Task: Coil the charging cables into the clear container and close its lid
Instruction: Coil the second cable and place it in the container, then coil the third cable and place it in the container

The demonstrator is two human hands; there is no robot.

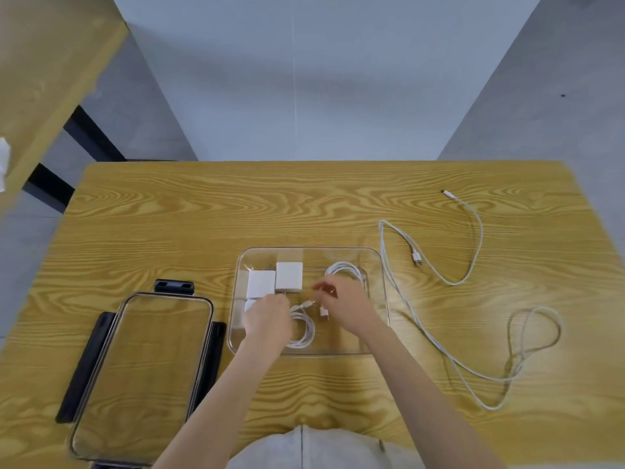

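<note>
**Two cables packed, two to go, lid off**

Grey fabric [324, 448] at the bottom edge, the person's clothing, sits closest to the lens, and both forearms reach out from it over the wooden table [236, 211]. Biggest item on that table is the lid [142, 374], lying flat at the left, well apart from closing anything, its dark latches splayed out at the sides. Just to its right stands the clear container [380, 299], open on top.

Out on the right, the long loose cable [406, 319] runs down past the container's right wall and ends in an untidy loop near the table edge. That one is not coiled. Beyond it, the shorter loose cable [473, 238] curves across bare wood, also waiting.

Inside the container, progress: a coiled cable [345, 267] rests at the back right, and a second coiled cable [304, 330] lies at the front, between the two hands. White charger blocks [289, 277] fill the left side.

Now the hands. The left hand [267, 316] is curled down at the coil's left edge, seemingly holding it in place, though the fingers are hidden under the knuckles. The right hand [341, 302] pinches near the plug end of that same cable, fingertips drawn narrow.

My read: roughly halfway. The second coil is being settled; two cables remain on the table, then the lid has to go on.
</note>
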